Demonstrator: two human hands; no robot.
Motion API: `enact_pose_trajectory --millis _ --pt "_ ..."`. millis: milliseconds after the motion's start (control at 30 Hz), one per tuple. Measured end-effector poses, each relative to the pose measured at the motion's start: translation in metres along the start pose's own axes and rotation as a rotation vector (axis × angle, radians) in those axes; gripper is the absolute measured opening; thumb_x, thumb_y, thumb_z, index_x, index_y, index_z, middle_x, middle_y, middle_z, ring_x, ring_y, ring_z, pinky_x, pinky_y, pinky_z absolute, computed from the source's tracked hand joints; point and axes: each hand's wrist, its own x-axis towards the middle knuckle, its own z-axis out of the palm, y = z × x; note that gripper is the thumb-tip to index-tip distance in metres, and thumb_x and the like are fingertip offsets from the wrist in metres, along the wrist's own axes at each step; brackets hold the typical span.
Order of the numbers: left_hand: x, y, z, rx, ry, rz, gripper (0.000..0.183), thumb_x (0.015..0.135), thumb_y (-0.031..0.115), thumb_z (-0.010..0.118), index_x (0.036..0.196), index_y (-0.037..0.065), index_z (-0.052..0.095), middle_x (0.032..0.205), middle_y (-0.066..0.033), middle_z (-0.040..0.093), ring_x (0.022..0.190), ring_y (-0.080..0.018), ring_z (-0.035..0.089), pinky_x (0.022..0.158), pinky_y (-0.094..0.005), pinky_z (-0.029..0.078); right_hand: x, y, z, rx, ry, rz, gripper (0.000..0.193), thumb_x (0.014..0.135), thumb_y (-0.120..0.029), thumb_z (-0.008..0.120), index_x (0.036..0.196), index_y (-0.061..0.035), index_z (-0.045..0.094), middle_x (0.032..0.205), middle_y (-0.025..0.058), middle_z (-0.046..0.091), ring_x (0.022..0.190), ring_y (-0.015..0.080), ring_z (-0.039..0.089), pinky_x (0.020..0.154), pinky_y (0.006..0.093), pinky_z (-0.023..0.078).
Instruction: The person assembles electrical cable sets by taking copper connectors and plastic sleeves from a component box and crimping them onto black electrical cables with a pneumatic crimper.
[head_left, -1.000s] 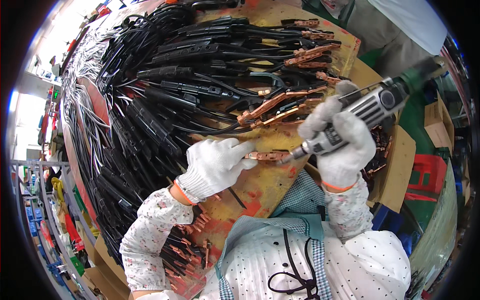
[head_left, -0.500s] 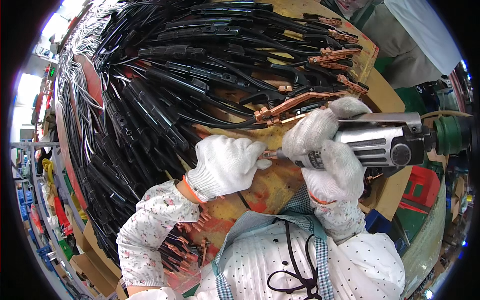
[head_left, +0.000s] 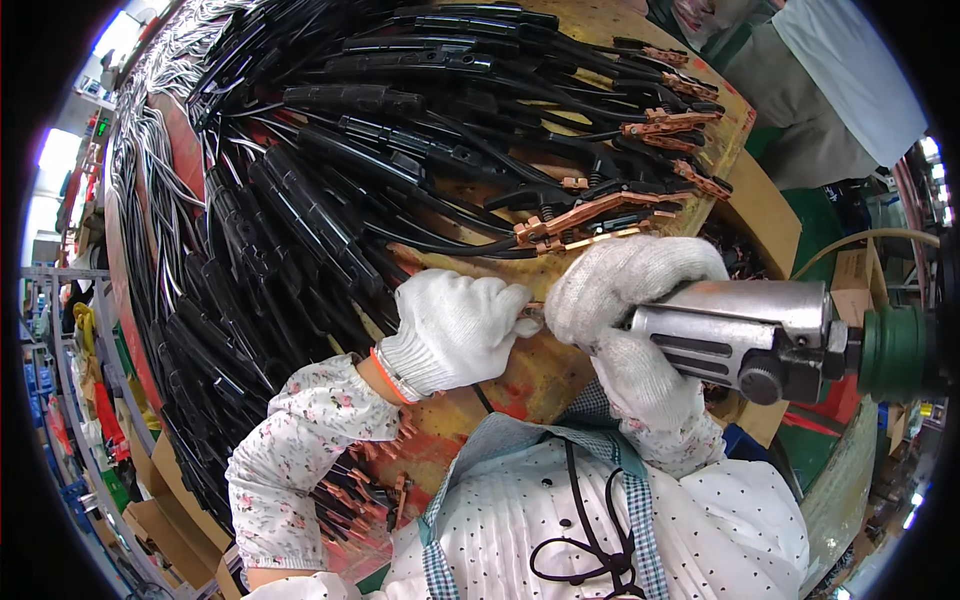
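- White knitted gloves at work: the left grip [head_left: 460, 325] pinches a small copper piece [head_left: 534, 313], mostly hidden between the two hands, above the table.
- The right grip [head_left: 640, 315] is wrapped around the forward end of a metal power tool [head_left: 740, 325], whose tip cannot be seen.
- The copper piece looks light, stiff and perhaps slick through cotton, best pinched by its end; the power tool looks heavy and rigid, best held around its barrel.
- Just beyond the hands, copper clamps [head_left: 585, 213] end a dense spread of black handles [head_left: 355, 98] and cables.
- Beneath, the table [head_left: 525, 375] shows worn yellow with red patches.
- Around it, a cardboard box [head_left: 765, 215], a green floor [head_left: 815, 215], a metal rack [head_left: 65, 272] at left, and a person in grey trousers [head_left: 800, 115].
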Motion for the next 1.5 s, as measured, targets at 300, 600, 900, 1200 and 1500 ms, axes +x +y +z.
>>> enact_pose_trajectory --millis 300,600,900,1200,1500 --pt "-0.004 -0.004 -0.001 -0.012 0.018 0.029 0.02 0.079 0.034 0.067 0.076 0.015 0.064 0.065 -0.0028 0.065 0.058 -0.0262 0.066 0.049 -0.0398 0.049 0.002 0.004 0.022 0.063 0.078 -0.05 0.019 0.081 0.0 0.073 0.096 -0.0023 0.062 0.092 0.0108 0.068 0.084 0.0182 0.068 0.077 0.0319 0.056" --pt "0.0 0.009 -0.008 0.047 -0.027 -0.016 0.018 0.081 0.034 0.069 0.079 0.016 0.066 0.067 -0.0038 0.066 0.061 -0.0261 0.067 0.051 -0.04 0.05 -0.01 -0.002 0.01 -0.211 0.004 -0.035 0.034 0.084 0.001 0.071 0.109 -0.0019 0.047 0.082 0.0128 0.062 0.074 0.0207 0.063 0.07 0.0355 0.055" --pt "0.031 0.017 -0.037 -0.131 0.292 0.043 0.019 0.078 0.021 0.074 0.096 0.014 0.071 0.068 -0.0053 0.061 0.061 -0.0258 0.063 0.056 -0.037 0.049 -0.126 -0.013 -0.127 -0.526 1.065 0.402 0.024 0.086 -0.02 0.071 0.102 -0.0065 0.06 0.072 0.0015 0.058 0.054 0.0114 0.056 0.048 0.0256 0.045" --pt "0.09 0.009 0.008 -0.011 0.47 0.01 0.044 0.076 0.016 0.075 0.119 0.012 0.064 0.111 -0.0097 0.064 0.095 -0.0311 0.063 0.084 -0.0397 0.05 -0.266 -0.003 -0.178 -0.447 1.3 0.844 0.023 0.088 -0.023 0.07 0.1 -0.0054 0.061 0.07 0.0042 0.062 0.046 0.0114 0.055 0.039 0.0265 0.045" --pt "0.096 0.099 0.002 -0.162 0.327 0.25 0.028 0.07 0.011 0.078 0.097 0.014 0.072 0.093 -0.0021 0.061 0.087 -0.0249 0.062 0.079 -0.0362 0.048 -0.175 -0.004 -0.132 0.79 0.927 0.457 0.021 0.084 -0.01 0.061 0.105 -0.0104 0.057 0.064 0.0028 0.049 0.047 0.0179 0.044 0.041 0.0342 0.035"
